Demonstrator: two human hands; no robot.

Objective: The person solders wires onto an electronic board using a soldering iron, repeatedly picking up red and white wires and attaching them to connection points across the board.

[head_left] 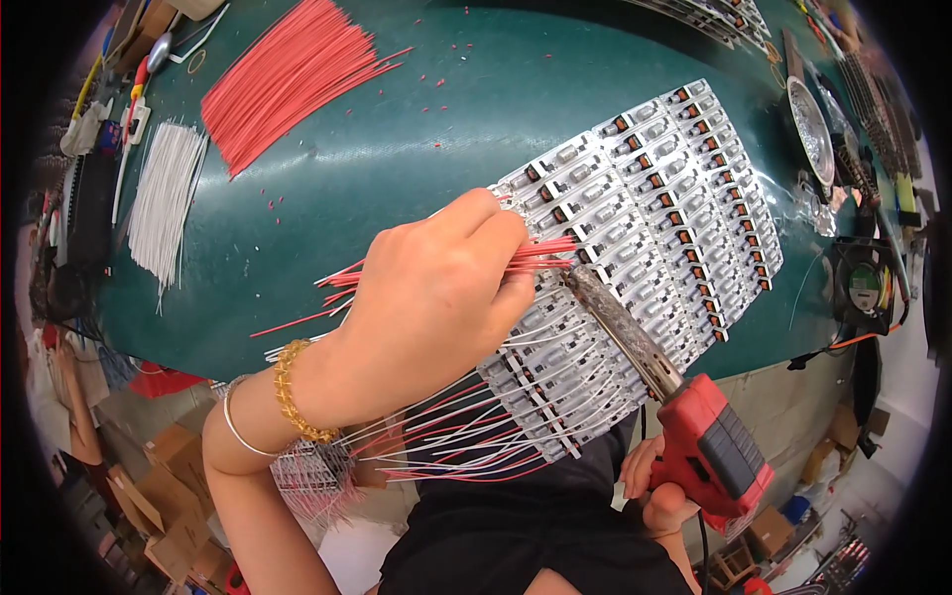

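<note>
My left hand [436,288] is closed around a bundle of red wires [543,260], whose ends stick out past the fingers over a panel of silvery metal parts [684,213]. The panel carries rows of small components with dark and orange pieces. In my right hand [654,491] is a soldering iron [709,441] with a red and black handle. Its tip is close to the ends of the red wires, at the panel; contact is too small to tell. Red and white wires [456,436] trail from the panel's near-left rows, below my left forearm.
On the green table [337,218] lie a large red wire bundle [297,74] and a white wire bundle [167,198]. A round metal dish [811,129] and a small fan [865,286] stand at the right. More panels [709,18] lie at the far edge, cardboard boxes [178,476] below left.
</note>
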